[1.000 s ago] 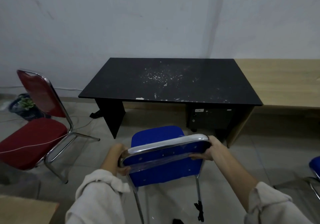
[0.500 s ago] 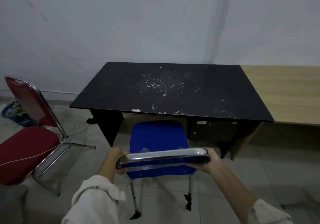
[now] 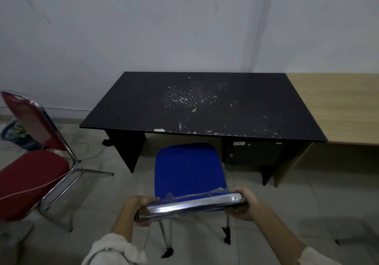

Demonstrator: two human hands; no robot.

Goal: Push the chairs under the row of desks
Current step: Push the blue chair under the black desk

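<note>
A blue chair point(image 3: 188, 168) with a chrome frame stands in front of the black desk point(image 3: 205, 104), its seat front just at the desk's front edge, facing the open knee space. My left hand point(image 3: 137, 207) grips the left end of the chrome backrest top. My right hand point(image 3: 244, 203) grips its right end. A red chair point(image 3: 30, 178) with a chrome frame stands on the floor to the left, turned away from the desk.
A light wooden desk point(image 3: 336, 108) joins the black desk on the right along the white wall. A dark drawer unit point(image 3: 252, 152) fills the black desk's right underside. A bag with a plant point(image 3: 16, 135) sits behind the red chair. The floor is tiled.
The blue chair has moved forward toward the black desk with both hands on its backrest. The view has closed in on the desk, and the seat front now reaches the desk's edge.
</note>
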